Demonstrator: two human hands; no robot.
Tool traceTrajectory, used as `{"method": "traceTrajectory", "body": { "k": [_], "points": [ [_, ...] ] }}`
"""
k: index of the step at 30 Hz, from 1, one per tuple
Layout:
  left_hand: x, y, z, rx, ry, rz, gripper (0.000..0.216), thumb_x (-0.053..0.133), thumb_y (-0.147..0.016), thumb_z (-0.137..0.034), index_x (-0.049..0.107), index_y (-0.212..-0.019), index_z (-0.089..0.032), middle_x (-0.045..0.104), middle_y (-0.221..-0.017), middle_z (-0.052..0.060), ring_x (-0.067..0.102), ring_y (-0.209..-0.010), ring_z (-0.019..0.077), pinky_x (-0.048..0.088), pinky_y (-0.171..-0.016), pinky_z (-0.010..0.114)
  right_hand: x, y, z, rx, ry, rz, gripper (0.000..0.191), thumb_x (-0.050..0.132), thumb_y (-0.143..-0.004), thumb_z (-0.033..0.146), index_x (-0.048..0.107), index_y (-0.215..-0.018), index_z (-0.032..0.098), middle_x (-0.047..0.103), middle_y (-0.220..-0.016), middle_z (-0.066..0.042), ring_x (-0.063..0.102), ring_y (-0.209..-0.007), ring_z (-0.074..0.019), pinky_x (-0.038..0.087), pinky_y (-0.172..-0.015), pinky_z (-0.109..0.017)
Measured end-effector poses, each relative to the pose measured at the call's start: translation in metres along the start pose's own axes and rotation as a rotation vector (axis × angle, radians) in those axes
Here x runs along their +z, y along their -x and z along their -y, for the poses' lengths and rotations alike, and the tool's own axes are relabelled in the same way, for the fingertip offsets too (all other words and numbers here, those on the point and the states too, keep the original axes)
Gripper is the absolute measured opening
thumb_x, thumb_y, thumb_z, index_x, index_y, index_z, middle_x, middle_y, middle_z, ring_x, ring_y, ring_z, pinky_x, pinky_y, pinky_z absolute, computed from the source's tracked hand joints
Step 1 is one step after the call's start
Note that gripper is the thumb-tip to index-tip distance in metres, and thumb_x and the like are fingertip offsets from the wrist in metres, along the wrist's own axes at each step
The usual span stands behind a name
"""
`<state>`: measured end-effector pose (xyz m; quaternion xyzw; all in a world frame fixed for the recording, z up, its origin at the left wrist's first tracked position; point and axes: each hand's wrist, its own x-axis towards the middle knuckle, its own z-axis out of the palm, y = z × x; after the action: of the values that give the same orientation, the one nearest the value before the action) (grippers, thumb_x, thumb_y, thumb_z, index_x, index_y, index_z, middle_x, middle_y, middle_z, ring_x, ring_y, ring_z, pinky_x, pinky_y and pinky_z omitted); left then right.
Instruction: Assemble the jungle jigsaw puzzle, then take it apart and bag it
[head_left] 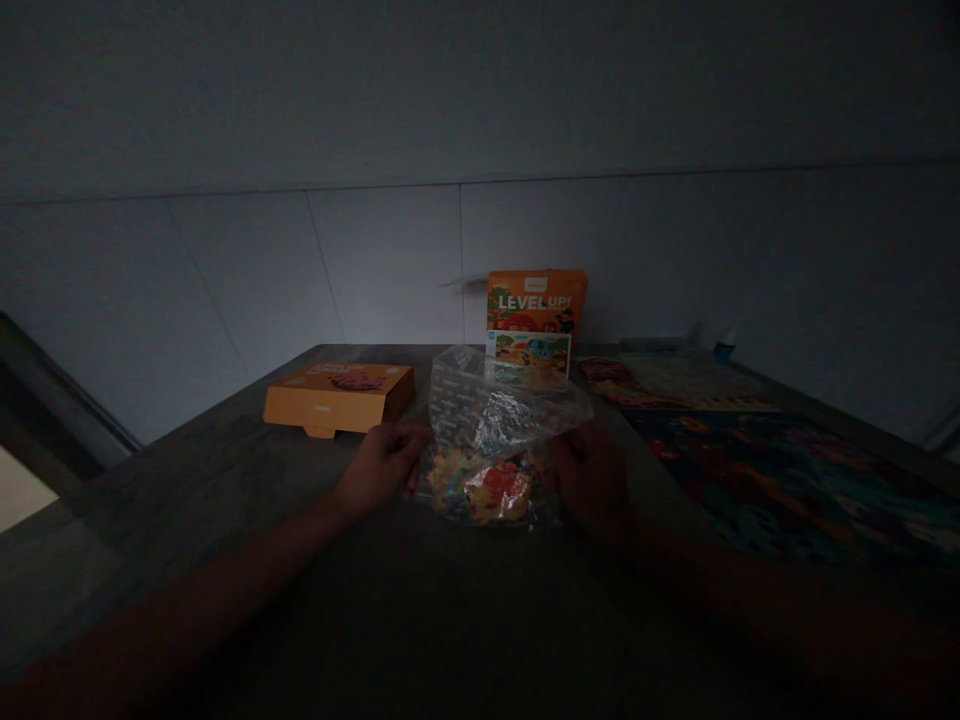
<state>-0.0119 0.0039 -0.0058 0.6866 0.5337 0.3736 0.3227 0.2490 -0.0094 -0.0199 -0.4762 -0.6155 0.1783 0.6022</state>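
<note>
A clear plastic bag (480,415) with pale printing stands on the table in front of me. Colourful puzzle-like pieces (499,490) fill its lower part, some red and cream. My left hand (386,460) pinches the bag's left side between closed fingers. On the other side, my right hand (592,475) grips the bag's right edge; it is in deep shadow. The bag's upper part rises loose and crumpled above both hands.
An orange box (337,395) lies left on the grey table (247,480). Behind the bag stands an upright "LEVEL UP!" box (536,300) with a picture card (529,355) before it. Colourful puzzle sheets (787,480) cover the right side, near a small blue-based bottle (724,347).
</note>
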Motion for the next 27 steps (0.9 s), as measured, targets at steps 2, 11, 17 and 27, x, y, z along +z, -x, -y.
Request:
{"method": "traceTrajectory", "body": {
  "k": [2,11,17,27],
  "points": [
    [-0.003,0.002,-0.003,-0.103,0.178,0.119,0.045,0.050,-0.092,-0.045,0.060,-0.123,-0.014,0.064,-0.053,-0.002,0.049,-0.031,0.0106,0.029,-0.031,0.019,0.000,0.004,-0.002,0.008,-0.065,0.057,0.015,0.052,-0.079,0.031,0.060,-0.073,0.020,0.059,-0.053,0.002,0.055,-0.047,-0.0142,0.041,-0.045,-0.023],
    [-0.008,0.006,0.006,0.259,0.436,0.397,0.069,0.064,-0.088,-0.028,0.035,-0.150,-0.033,0.044,-0.153,0.012,0.055,-0.128,0.0349,0.060,-0.083,0.038,0.006,0.012,-0.010,-0.202,0.205,0.333,0.048,0.057,-0.079,0.025,0.059,-0.126,0.018,0.067,-0.122,-0.014,0.063,-0.113,-0.0293,0.050,-0.098,-0.045],
    [0.005,0.010,0.001,0.567,-0.358,0.554,0.070,0.062,-0.091,-0.036,0.032,-0.153,-0.031,0.007,-0.165,0.003,0.009,-0.152,0.0329,0.016,-0.122,0.055,0.018,0.008,-0.035,-0.064,0.333,0.382,0.070,0.060,-0.077,0.024,0.039,-0.144,0.017,0.056,-0.136,-0.017,0.056,-0.124,-0.0305,0.045,-0.105,-0.050],
    [0.038,-0.055,0.015,0.346,-0.739,0.449,0.084,0.035,-0.094,-0.067,0.022,-0.157,-0.013,0.012,-0.163,0.014,0.012,-0.151,0.0326,0.012,-0.122,0.048,0.060,-0.063,-0.064,-0.366,0.579,0.443,0.053,0.043,-0.087,0.007,0.045,-0.140,0.013,0.044,-0.148,-0.017,0.033,-0.143,-0.0268,0.030,-0.118,-0.045]
  ]
}}
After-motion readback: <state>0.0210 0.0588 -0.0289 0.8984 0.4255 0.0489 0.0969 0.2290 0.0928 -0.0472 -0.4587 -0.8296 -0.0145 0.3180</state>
